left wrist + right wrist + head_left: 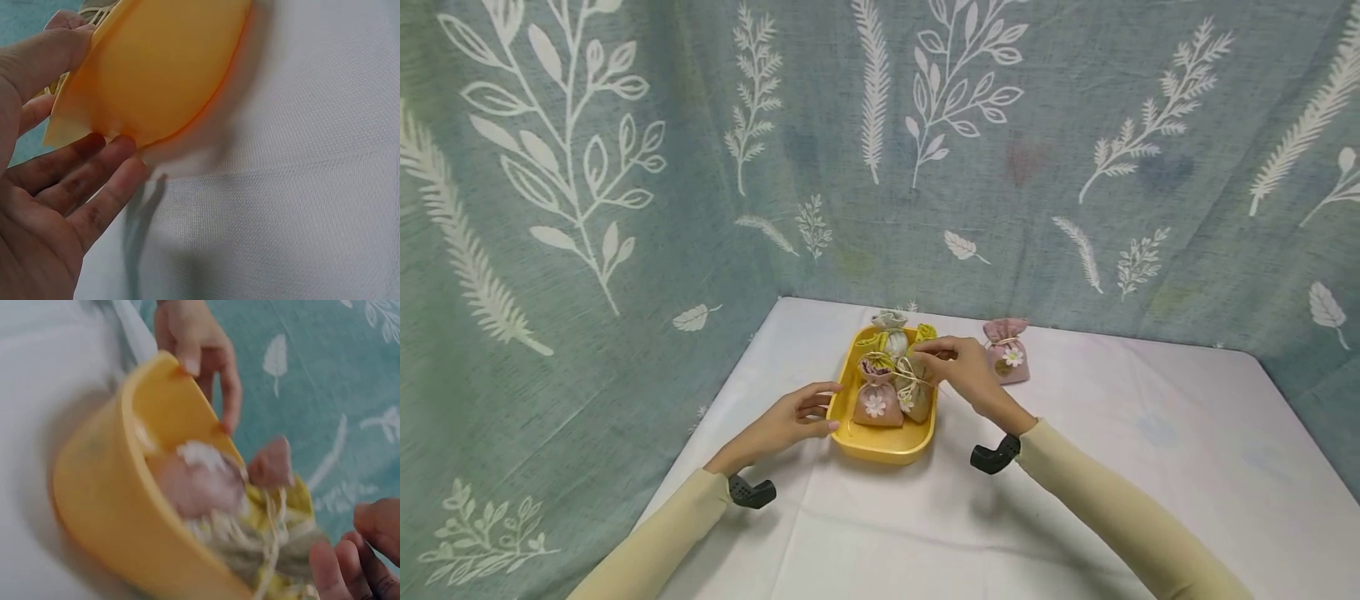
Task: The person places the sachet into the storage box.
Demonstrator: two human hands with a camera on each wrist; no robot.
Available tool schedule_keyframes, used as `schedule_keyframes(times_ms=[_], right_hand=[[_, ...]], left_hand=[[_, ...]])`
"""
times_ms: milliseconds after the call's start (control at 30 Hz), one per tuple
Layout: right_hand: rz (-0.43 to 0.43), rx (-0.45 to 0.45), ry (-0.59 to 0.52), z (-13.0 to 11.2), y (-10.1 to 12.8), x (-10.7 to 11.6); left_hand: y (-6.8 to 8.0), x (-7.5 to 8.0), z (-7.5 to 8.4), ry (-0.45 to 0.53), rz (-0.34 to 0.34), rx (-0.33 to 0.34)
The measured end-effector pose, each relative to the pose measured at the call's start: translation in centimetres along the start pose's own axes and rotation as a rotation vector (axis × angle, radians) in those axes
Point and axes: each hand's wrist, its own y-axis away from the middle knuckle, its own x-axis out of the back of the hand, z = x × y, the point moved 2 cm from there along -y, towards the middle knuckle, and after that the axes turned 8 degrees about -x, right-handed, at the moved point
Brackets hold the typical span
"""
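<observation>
A deep yellow plastic tray (883, 456) stands on the table, holding several small drawstring pouches. My left hand (801, 417) grips its left side, thumb at the rim and fingers against the outer wall (119, 125). Inside, a pink pouch (867, 413) with a white flower leans at the front. Beside it is an olive-beige pouch (919, 407) with a looped cream cord (272, 544). My right hand (966, 371) hovers over the tray's right side, bent fingers close to that pouch's top. In the right wrist view its thumb and fingertips show nothing between them.
Another pink pouch (1006, 350) with a white flower stands on the table to the right of the tray. A grey-white pouch (889, 320) sits at the tray's back. Behind the white-covered table (1120, 467) hangs a green leaf-patterned curtain (850, 225).
</observation>
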Motion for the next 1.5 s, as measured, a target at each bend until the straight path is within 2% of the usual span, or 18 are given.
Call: schedule_keyframes(times_ms=[133, 367, 633, 933, 1100, 1233, 1500], right_hand=[[0.07, 0.009, 0.056, 0.9, 0.1, 2.8], [0.189, -0.091, 0.132, 3.5, 0.7, 7.1], [0.298, -0.08, 0.203, 6.2, 0.9, 11.2], [0.316, -0.106, 0.191, 8.4, 0.5, 12.9], [0.32, -0.16, 0.205, 9.2, -0.1, 13.6], [0.287, -0.21, 0.194, 9.5, -0.6, 13.7], [0.192, -0.212, 0.271, 9.6, -1.7, 13.1]], left_hand=[[-0.1, 0.0, 0.1, -0.024, 0.01, 0.006], [-0.1, 0.0, 0.2, -0.063, 0.011, 0.003], [-0.3, -0.1, 0.0, -0.074, 0.034, 0.015], [-0.3, -0.3, -0.3, -0.075, 0.037, 0.007], [-0.2, -0.4, -0.2, -0.074, 0.043, 0.002], [-0.1, -0.4, -0.1, -0.085, 0.051, 0.01], [0.2, -0.4, 0.1, -0.071, 0.053, 0.005]])
